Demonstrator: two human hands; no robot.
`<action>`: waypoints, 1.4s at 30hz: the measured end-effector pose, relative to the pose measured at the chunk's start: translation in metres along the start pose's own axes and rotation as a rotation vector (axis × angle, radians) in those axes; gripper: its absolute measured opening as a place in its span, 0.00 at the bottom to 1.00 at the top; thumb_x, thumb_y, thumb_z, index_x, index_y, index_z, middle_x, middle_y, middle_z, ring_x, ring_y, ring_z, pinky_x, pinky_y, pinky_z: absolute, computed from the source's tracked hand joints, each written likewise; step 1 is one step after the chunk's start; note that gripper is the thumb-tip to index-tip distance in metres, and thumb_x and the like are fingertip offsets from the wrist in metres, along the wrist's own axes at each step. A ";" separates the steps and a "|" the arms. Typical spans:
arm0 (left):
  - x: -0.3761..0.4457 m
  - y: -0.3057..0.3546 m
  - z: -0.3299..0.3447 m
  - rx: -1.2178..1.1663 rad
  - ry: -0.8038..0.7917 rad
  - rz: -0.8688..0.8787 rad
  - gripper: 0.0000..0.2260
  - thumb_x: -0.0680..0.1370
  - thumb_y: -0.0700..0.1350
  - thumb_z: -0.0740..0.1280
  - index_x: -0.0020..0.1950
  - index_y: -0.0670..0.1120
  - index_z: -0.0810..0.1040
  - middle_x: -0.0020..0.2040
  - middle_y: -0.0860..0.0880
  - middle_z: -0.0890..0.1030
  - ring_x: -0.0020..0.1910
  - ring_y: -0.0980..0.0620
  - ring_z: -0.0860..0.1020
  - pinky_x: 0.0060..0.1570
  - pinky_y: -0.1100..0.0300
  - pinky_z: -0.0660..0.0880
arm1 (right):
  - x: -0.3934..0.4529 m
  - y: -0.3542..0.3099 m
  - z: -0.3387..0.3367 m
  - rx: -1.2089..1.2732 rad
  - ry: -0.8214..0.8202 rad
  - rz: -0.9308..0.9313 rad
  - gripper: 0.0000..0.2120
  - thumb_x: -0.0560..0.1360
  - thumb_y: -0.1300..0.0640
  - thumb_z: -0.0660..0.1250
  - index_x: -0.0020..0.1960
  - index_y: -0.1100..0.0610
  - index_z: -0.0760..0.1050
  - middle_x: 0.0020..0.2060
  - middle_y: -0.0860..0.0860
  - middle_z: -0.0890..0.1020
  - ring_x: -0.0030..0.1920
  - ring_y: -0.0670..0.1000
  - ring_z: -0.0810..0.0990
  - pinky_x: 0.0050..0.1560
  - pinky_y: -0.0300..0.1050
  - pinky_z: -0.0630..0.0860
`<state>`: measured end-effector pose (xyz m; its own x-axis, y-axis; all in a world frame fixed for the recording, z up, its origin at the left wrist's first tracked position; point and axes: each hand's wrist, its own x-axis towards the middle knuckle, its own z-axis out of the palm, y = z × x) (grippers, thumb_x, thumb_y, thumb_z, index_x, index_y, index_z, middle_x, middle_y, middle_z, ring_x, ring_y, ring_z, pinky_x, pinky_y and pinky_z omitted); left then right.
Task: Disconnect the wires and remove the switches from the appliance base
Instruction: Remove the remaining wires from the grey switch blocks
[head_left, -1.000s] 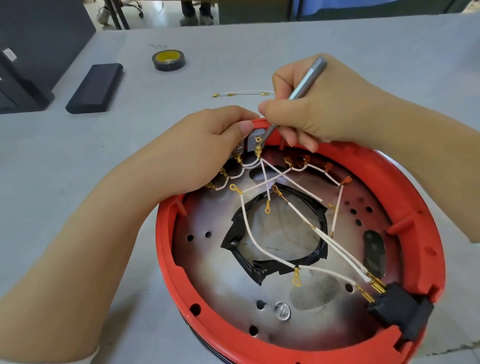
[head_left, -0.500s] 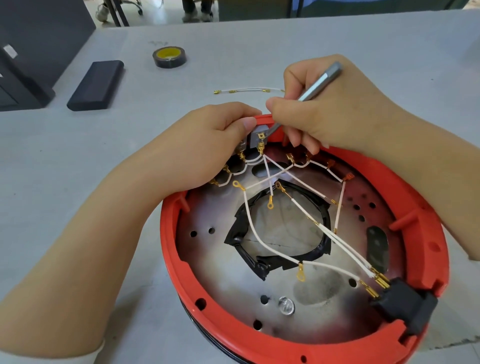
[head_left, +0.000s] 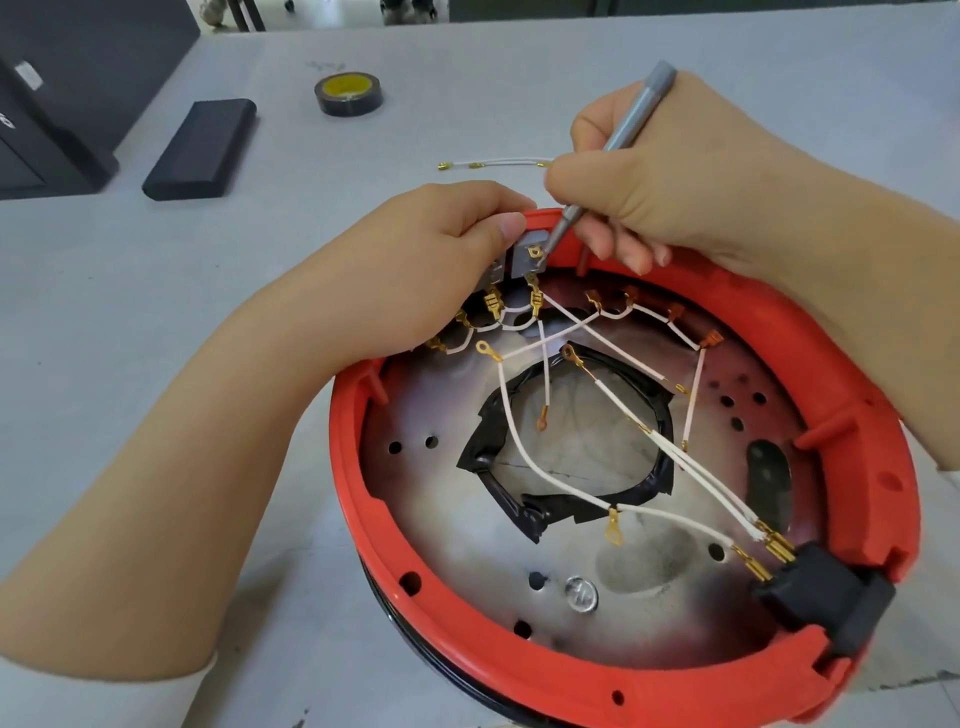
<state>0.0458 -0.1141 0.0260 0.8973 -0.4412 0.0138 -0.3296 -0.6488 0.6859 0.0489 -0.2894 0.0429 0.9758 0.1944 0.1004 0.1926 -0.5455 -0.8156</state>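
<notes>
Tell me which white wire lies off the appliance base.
The short loose wire on the grey table, beyond both hands; all others sit inside the red base.

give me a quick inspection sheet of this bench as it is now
surface: grey table, marked and scuffed.
job's things: red appliance base with metal plate inside; grey switch at the far rim; black socket block at the near right rim.
clutter: tape roll, black bar, loose wire lying off the base.
grippers: left hand pinches the switch; right hand grips a grey tool, tip at the switch terminal.
cables: white wires cross the plate; several ring ends lie free, others run to the socket block.
surroundings: dark case at far left; chair legs beyond the table.
</notes>
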 end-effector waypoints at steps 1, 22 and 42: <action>0.000 -0.001 0.001 0.005 -0.001 -0.001 0.11 0.83 0.52 0.56 0.59 0.62 0.76 0.52 0.58 0.81 0.52 0.60 0.77 0.49 0.75 0.68 | -0.001 0.000 0.000 0.007 0.015 -0.007 0.13 0.71 0.62 0.62 0.29 0.56 0.65 0.18 0.50 0.74 0.15 0.47 0.68 0.16 0.33 0.61; -0.003 0.001 0.000 -0.034 -0.042 -0.005 0.14 0.82 0.52 0.57 0.67 0.57 0.74 0.60 0.59 0.79 0.58 0.60 0.75 0.58 0.62 0.71 | -0.065 -0.022 0.004 -0.583 -0.075 -0.108 0.17 0.75 0.38 0.58 0.40 0.47 0.77 0.25 0.46 0.76 0.30 0.44 0.74 0.36 0.45 0.74; -0.003 -0.004 0.000 -0.212 -0.017 -0.030 0.11 0.82 0.51 0.58 0.61 0.58 0.77 0.56 0.51 0.82 0.54 0.54 0.79 0.50 0.66 0.75 | -0.066 -0.023 0.020 -0.207 -0.063 0.096 0.09 0.72 0.49 0.69 0.35 0.49 0.79 0.19 0.46 0.77 0.20 0.41 0.72 0.27 0.27 0.66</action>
<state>0.0440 -0.1103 0.0231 0.9001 -0.4351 -0.0200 -0.2321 -0.5180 0.8233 -0.0223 -0.2735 0.0434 0.9835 0.1803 -0.0129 0.1227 -0.7180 -0.6852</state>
